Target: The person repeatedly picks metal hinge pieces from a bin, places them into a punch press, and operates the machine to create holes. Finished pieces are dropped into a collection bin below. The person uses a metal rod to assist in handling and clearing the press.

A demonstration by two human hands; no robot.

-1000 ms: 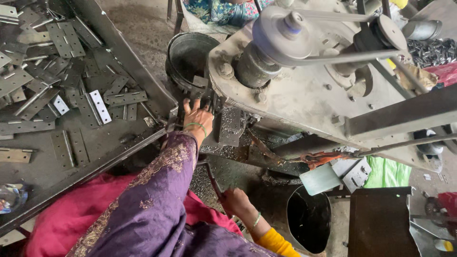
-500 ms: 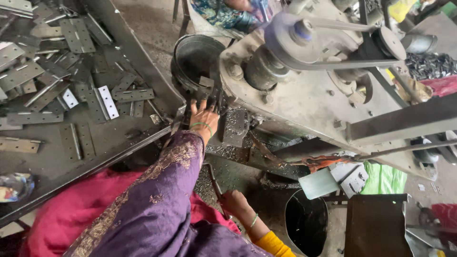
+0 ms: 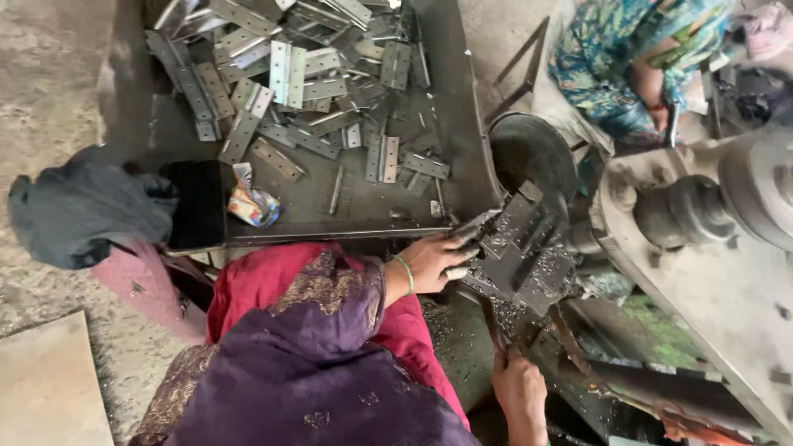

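Hinge plate point(image 3: 465, 228): flat grey metal strip w/ a dull shine, pinched at its lower-left end and lying tilted, its far end pointing up-right onto the dark grimy fixture block point(image 3: 520, 252) of the press. Block's stepped, angled, covered in metal swarf. Lever handle point(image 3: 494, 326): thin dark rod, gripped at its low end, running up-left toward the block's underside.

A dark, shallow sheet-metal tray point(image 3: 462, 177) carried the work pieces. Across its upper part lay a loose heap of flat grey steel hinge plates point(image 3: 314, 74). Near its front edge lay a crumpled colourful foil wrapper point(image 3: 252, 202), just beside a flat black rectangular pad point(image 3: 197, 205).
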